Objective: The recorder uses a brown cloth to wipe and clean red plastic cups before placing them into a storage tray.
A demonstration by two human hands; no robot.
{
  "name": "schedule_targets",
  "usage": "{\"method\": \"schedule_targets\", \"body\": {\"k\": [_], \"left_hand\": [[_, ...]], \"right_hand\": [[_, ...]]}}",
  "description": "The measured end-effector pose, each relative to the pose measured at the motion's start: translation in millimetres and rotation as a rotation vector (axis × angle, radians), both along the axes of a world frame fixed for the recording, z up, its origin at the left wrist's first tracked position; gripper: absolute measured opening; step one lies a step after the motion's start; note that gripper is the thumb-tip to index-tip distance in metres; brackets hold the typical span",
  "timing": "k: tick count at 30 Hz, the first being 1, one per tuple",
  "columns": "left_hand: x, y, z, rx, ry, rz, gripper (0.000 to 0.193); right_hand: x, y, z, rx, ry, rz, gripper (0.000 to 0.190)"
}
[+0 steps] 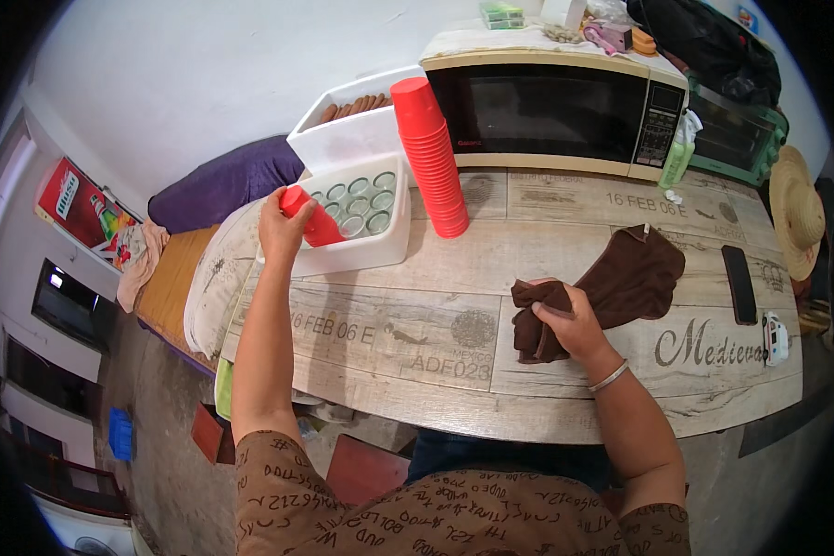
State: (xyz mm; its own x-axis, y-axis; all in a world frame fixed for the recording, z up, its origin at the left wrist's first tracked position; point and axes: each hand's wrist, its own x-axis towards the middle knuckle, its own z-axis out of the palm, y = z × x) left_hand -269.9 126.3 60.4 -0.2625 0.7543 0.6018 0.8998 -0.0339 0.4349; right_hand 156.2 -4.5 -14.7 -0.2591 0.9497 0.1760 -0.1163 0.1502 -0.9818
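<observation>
My left hand grips the end of a short stack of red plastic cups, which leans inside a white plastic bin. Beside that stack in the bin sit several clear glass cups, rims upward. My right hand clutches one end of a brown cloth; the rest of the cloth spreads over the wood-patterned tabletop. A tall stack of red cups stands upside down to the right of the bin, apart from both hands.
A white foam box of brown sticks is behind the bin. At the back stands a microwave oven, with a green spray bottle and a green toaster oven on its right. A phone and a toy car lie near the right edge.
</observation>
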Motion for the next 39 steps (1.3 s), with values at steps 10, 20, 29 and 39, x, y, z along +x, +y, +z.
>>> {"method": "schedule_targets", "body": {"k": [10,20,29,39], "left_hand": [[7.9,-5.0,-1.3,-0.022,-0.048,-0.023,0.061],[4.4,-5.5,4.0,-0.006,-0.106,-0.026,0.06],[2.1,-4.5,8.7,0.009,-0.161,-0.136,0.059],[-7.5,0.5,-1.0,-0.106,-0.208,-0.293,0.056]], "right_hand": [[1.0,2.5,-7.4,0.021,-0.008,-0.005,0.024],[1.7,4.0,-9.1,0.045,-0.089,0.005,0.024],[2.2,3.9,-10.8,0.074,-0.084,0.005,0.024],[1.3,3.0,-7.5,0.046,-0.093,0.016,0.023]]}}
